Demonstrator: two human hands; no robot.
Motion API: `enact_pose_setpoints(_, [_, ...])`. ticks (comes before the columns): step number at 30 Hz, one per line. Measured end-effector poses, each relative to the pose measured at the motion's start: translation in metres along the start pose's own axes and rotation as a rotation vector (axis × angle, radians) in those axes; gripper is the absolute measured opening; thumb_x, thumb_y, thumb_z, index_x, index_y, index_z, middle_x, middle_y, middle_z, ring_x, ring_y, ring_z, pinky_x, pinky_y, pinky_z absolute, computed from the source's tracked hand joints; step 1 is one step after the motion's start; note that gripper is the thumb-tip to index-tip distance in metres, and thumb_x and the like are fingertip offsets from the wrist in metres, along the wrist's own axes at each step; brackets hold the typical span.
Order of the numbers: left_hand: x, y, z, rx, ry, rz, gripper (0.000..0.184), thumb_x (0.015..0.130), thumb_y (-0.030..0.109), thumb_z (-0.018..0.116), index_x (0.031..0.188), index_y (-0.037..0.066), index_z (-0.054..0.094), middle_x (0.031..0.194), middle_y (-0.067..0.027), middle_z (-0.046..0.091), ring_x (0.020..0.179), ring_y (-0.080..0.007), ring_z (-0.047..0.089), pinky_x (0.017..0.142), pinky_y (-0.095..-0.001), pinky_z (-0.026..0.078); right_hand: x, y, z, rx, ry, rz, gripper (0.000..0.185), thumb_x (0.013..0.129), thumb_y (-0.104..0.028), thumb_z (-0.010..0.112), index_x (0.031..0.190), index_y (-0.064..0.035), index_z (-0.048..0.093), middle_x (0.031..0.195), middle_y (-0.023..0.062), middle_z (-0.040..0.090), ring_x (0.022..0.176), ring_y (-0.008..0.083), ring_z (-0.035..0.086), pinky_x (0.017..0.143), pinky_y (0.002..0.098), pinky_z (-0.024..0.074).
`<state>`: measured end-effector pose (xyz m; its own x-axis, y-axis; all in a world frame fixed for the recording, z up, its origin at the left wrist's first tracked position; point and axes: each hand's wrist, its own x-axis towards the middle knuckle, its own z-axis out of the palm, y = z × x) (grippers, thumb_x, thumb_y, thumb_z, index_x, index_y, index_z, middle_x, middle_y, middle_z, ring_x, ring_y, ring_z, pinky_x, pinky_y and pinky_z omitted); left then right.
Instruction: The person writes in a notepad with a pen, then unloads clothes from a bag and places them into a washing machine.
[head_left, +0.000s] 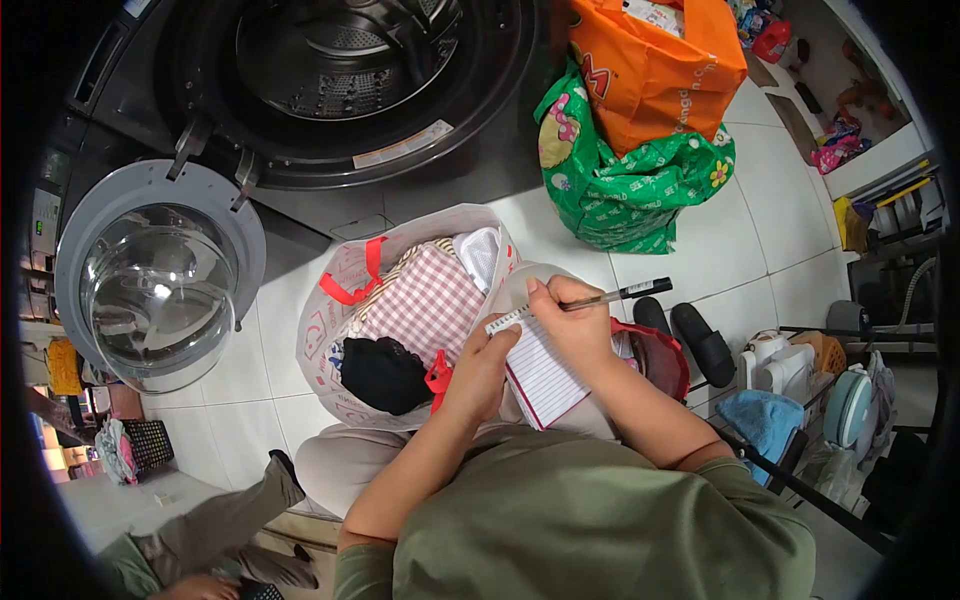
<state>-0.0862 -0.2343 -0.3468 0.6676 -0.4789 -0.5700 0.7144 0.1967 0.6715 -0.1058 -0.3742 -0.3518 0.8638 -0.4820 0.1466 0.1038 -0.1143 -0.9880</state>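
One pen [612, 296], axis left-right, grasped by right hand [577, 325] at notepad [545, 378]'s far end. Left hand [483, 372] pinches notepad's left edge.

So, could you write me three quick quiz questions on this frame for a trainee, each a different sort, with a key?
1. Which hand's fingers hold the pen at the lined notepad?
2. Fill in: the round glass door of the washing machine stands ____.
3. The black cloth lies in which bag?
A) the green bag
B) the white bag with red handles
C) the orange bag

Key: 1. the right hand; 2. open; 3. B
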Motion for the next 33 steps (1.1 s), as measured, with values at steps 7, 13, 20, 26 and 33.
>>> enact_pose_setpoints(7, [0.000,0.002,0.001,0.040,0.016,-0.018,0.027,0.093,0.014,0.054,0.114,-0.003,0.054,0.101,-0.0070,0.060,0.093,-0.0144,0.055,0.084,-0.0283,0.043,0.002,-0.006,-0.001,0.039,0.028,0.083,0.046,0.088,-0.008,0.065,0.055,-0.0049,0.033,0.052,-0.0020,0.030,0.051,0.0064,0.025,0.045,0.0307,0.0214])
enact_pose_setpoints(13, [-0.001,0.003,0.002,0.032,0.010,-0.011,0.028,0.092,0.013,0.054,0.115,-0.003,0.054,0.102,-0.0074,0.060,0.095,-0.0149,0.055,0.087,-0.0287,0.042,0.002,-0.007,-0.001,0.018,0.005,0.064,0.045,0.088,-0.007,0.065,0.055,-0.0044,0.034,0.053,-0.0027,0.031,0.052,0.0063,0.027,0.046,0.0305,0.0219])
enact_pose_setpoints(20, [0.002,-0.001,-0.007,0.003,-0.009,-0.017,0.027,0.093,0.013,0.054,0.116,-0.001,0.054,0.104,-0.0067,0.061,0.098,-0.0157,0.056,0.089,-0.0302,0.042,0.010,-0.005,-0.017,0.329,0.029,0.333,0.041,0.095,-0.018,0.059,0.057,-0.0063,0.045,0.061,-0.0012,0.047,0.056,0.0062,0.039,0.052,0.0262,0.0304])
enact_pose_setpoints(26, [-0.011,0.030,0.020,-0.037,-0.175,0.098,0.029,0.098,0.022,0.054,0.119,0.002,0.052,0.108,-0.0057,0.060,0.103,-0.0141,0.054,0.093,-0.0301,0.041,0.021,-0.026,-0.085,0.125,-0.322,0.490,0.020,0.094,-0.017,0.061,0.089,0.0009,0.067,0.080,0.0009,0.062,0.066,0.0061,0.049,0.059,0.0226,0.0400])
enact_pose_setpoints(33, [0.011,0.060,0.059,0.564,-0.082,0.585,0.031,0.098,0.017,0.050,0.124,0.000,0.051,0.113,-0.0103,0.057,0.105,-0.0192,0.054,0.094,-0.0340,0.044,0.056,0.034,-0.129,-0.136,-0.225,0.285,0.013,0.088,-0.011,0.067,0.089,0.0019,0.063,0.078,-0.0017,0.059,0.071,0.0076,0.050,0.066,0.0243,0.0414])
